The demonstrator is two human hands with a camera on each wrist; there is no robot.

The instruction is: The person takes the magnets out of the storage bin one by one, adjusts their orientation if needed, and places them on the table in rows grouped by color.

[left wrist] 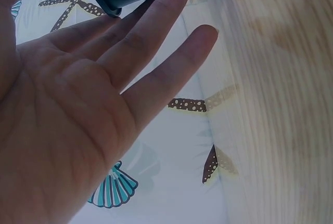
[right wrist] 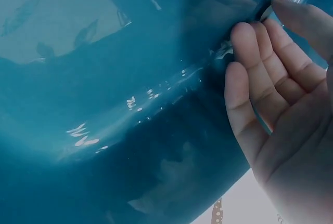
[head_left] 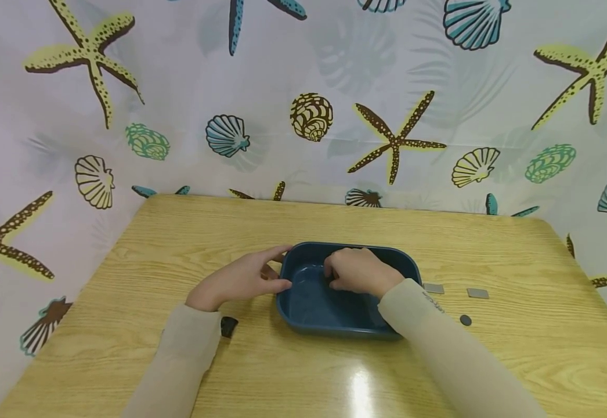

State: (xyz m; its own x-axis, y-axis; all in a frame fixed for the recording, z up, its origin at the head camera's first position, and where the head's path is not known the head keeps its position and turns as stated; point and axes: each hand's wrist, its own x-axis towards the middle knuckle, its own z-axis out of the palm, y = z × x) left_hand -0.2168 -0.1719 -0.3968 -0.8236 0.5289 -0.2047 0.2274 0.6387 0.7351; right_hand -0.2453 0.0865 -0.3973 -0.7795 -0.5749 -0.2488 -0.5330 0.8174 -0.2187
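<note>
A dark blue rectangular basin (head_left: pixel 335 332) with rounded corners stands on the wooden table. My left hand (head_left: pixel 251 276) is at its left end, with thumb and forefinger spread at the rim. In the left wrist view the fingers (left wrist: pixel 171 70) stretch out fairly straight beside the basin's wall. Inside the basin, my right hand (head_left: pixel 358 270) reaches down near the back wall. Seen from the right wrist, its thumb and fingertips pinch a small dark round piece (right wrist: pixel 266 12), mostly hidden by the fingers, close to the basin's inner surface (right wrist: pixel 104 104).
Right of the basin lie two small grey rectangular pieces (head_left: pixel 477 293) and a small black disc (head_left: pixel 465 320). A black object (head_left: pixel 228 326) is partly covered by the left sleeve. A cloth printed with shells and starfish (head_left: pixel 272 162) hangs behind the wooden table (head_left: pixel 209 220).
</note>
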